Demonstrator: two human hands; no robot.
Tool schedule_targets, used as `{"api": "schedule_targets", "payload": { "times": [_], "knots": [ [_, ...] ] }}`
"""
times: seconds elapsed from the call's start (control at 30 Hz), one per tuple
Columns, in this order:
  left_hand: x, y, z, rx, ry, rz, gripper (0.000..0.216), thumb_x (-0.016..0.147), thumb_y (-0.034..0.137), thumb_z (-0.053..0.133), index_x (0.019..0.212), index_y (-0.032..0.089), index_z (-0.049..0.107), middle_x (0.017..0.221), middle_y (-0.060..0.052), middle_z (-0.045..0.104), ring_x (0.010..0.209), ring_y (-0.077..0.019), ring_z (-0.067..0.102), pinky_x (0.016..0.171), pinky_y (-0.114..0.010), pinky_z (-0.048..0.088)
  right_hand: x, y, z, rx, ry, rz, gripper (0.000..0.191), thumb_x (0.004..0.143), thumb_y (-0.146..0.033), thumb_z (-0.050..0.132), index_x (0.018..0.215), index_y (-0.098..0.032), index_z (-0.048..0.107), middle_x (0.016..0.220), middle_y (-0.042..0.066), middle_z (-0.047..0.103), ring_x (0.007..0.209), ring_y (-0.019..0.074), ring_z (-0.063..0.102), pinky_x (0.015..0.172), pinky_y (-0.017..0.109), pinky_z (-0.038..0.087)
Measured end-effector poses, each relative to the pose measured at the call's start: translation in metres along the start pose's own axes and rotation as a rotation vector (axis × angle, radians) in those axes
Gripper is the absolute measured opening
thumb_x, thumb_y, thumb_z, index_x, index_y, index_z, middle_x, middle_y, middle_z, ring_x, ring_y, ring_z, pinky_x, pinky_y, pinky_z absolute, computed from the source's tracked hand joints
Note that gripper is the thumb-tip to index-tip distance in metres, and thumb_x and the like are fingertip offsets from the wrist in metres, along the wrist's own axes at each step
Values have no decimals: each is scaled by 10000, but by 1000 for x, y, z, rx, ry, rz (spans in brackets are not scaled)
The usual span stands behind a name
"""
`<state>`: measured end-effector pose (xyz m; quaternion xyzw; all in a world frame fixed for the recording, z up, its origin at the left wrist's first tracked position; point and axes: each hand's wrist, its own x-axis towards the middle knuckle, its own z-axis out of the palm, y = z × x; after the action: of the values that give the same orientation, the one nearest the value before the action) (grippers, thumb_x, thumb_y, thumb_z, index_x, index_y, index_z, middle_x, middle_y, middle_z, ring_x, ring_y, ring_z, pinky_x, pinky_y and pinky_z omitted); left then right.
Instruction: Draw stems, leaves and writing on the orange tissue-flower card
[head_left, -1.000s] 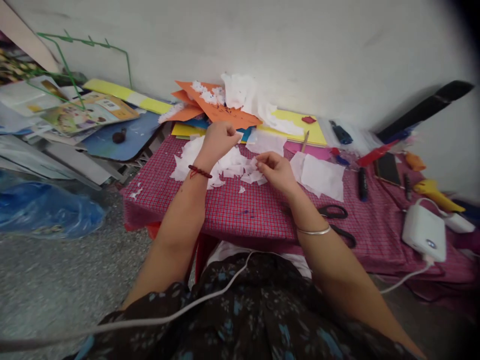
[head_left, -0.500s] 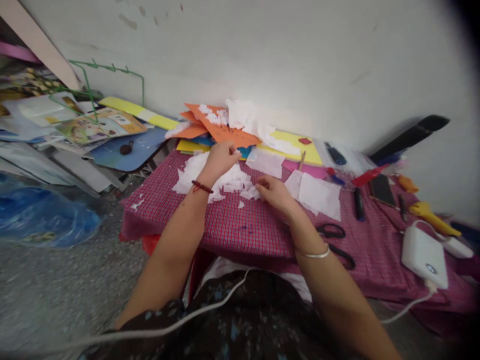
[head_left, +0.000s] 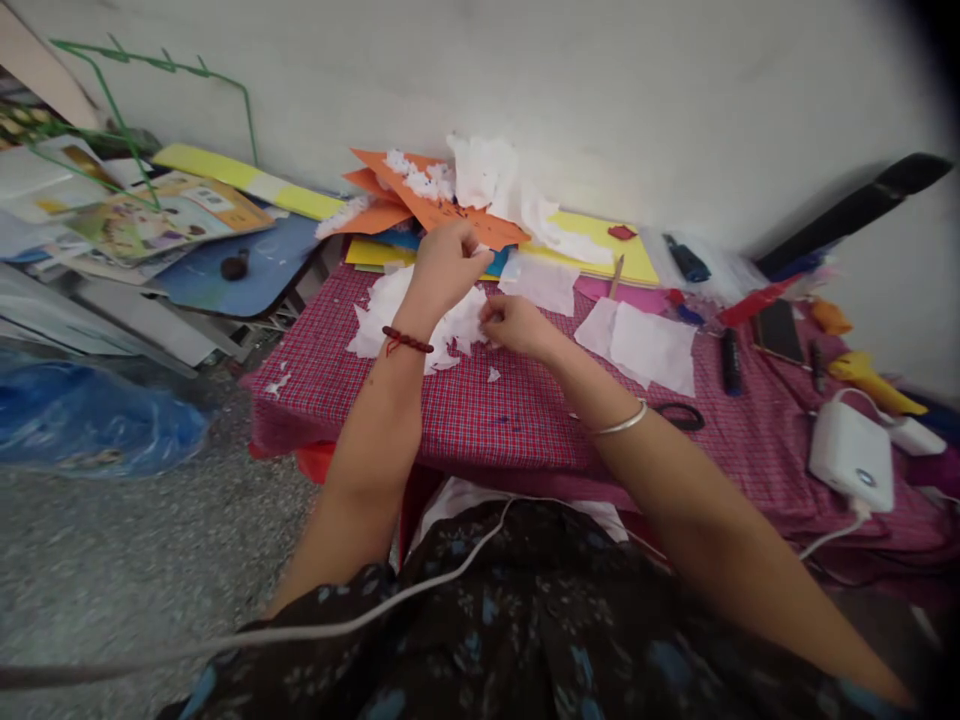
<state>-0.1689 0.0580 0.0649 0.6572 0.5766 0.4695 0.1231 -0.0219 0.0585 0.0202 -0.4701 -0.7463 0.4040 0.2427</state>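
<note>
My left hand [head_left: 444,268] is closed in a pinch, with a small bit of white paper [head_left: 481,249] showing at its fingertips. It hangs over a pile of torn white paper [head_left: 386,310] on the checked cloth. At the pile's right edge, my right hand [head_left: 517,326] has its fingers drawn together; what they hold, if anything, is too small to make out. Thin white paper sheets [head_left: 654,345] lie to the right of that hand. Behind the pile rest folded orange sheets [head_left: 435,235] topped with white paper scraps [head_left: 420,178].
Black-handled scissors [head_left: 681,416] lie partly under my right forearm. Further right are a marker [head_left: 731,362], a dark phone-like slab [head_left: 780,331] and a white power bank [head_left: 853,455] with a cable. A pencil [head_left: 616,277] and yellow sheet [head_left: 637,262] lie near the wall.
My right hand has moved left, closer to my left hand and the torn pile, and its fingers have drawn together. My left hand stays pinched above the pile. The camera view has shifted slightly.
</note>
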Motion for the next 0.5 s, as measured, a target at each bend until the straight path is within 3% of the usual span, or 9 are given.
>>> {"api": "schedule_targets", "payload": {
  "times": [0.1,0.2,0.3,0.5],
  "knots": [
    [1,0,0,10,-26,-10,332,792,119,638,617,218,373,630,22,433,664,-124,446,651,-302,356,19,-17,8,204,-18,-134,172,726,-25,662,696,-184,606,622,-22,605,568,95,493,539,233,429],
    [0,2,0,9,-20,-46,321,789,113,644,616,211,391,637,19,457,682,-121,464,655,-299,361,26,-28,-1,317,-133,-49,58,784,-149,708,775,-176,657,711,13,657,586,108,540,520,243,487],
    [-2,3,0,-39,-2,-44,310,773,110,633,603,208,393,614,25,456,617,-108,446,609,-300,337,20,-26,-28,359,-155,65,112,813,-233,710,908,-176,695,854,56,712,595,130,610,501,271,537],
    [-3,-5,5,-26,-55,-55,270,767,152,637,606,208,427,608,12,497,604,-129,463,585,-305,328,-35,6,-104,188,2,29,178,815,-239,704,981,-187,739,925,74,742,648,136,654,549,268,551]
  ]
}}
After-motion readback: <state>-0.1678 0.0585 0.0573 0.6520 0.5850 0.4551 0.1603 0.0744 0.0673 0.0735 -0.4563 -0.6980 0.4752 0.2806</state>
